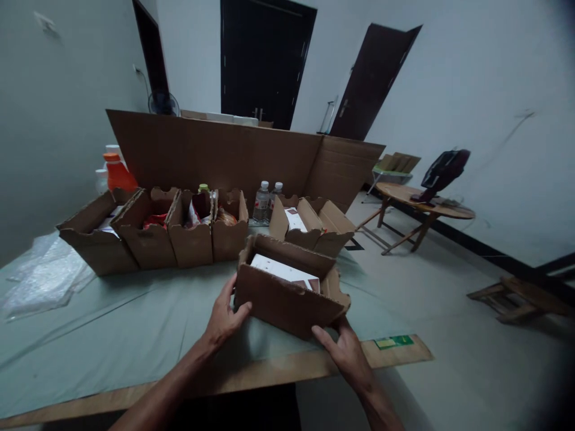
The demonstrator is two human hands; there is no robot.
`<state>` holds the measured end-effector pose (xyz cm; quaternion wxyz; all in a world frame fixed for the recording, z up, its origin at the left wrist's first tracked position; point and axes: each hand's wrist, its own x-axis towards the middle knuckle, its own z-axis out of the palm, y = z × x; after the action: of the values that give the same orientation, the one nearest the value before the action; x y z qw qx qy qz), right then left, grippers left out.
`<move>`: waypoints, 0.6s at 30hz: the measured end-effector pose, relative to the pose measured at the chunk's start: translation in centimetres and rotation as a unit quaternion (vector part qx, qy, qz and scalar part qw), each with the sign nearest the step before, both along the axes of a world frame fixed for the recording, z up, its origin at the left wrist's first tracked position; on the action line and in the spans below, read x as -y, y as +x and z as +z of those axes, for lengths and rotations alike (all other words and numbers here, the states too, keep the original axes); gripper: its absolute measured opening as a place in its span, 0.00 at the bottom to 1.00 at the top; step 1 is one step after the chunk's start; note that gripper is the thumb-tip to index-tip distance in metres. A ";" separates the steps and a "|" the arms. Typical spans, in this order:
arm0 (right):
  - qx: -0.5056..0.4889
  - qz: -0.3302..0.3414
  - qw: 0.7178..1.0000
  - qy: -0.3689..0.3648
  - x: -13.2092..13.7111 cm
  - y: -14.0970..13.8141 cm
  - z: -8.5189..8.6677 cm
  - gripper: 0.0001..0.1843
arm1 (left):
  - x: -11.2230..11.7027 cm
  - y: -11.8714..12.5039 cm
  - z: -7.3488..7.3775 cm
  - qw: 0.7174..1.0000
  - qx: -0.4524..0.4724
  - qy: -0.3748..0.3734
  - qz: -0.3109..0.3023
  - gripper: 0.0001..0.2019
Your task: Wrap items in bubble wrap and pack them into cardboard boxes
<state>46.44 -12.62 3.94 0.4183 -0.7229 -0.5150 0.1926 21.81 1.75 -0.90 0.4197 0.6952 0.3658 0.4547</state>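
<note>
An open cardboard box [287,299] sits tilted near the table's front edge, with a white and red packet [287,273] lying inside it. My left hand [223,318] grips the box's left end, thumb on the front wall and fingers round the corner. My right hand [344,350] holds the box's lower right corner from below, fingers curled under it.
A row of several open cardboard boxes [153,233] with packets stands further back, and another box [309,224] to the right. Two water bottles [266,201], an orange-capped bottle [117,172], a tall cardboard sheet [233,152], bubble wrap [40,275]. A round wooden table [422,200] stands on the floor at right.
</note>
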 end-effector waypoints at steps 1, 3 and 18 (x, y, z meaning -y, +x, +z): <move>-0.016 0.011 1.000 0.008 -1.1 -0.4 0.0 0.33 | 0.5 -0.9 -0.4 1.000 -0.004 0.006 0.026 0.34; -0.044 0.041 0.998 0.027 -3.2 -1.0 -0.2 0.33 | 1.5 -3.3 -1.2 0.997 -0.021 0.024 0.072 0.31; 0.087 0.107 0.982 0.126 -7.1 0.1 10.6 0.16 | -5.2 -9.1 -1.0 0.992 -0.106 0.033 -0.061 0.66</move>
<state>46.55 -5.52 14.58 0.4363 -0.6190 -0.6443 0.1062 12.68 6.96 -1.88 0.3821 0.7738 0.3499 0.3643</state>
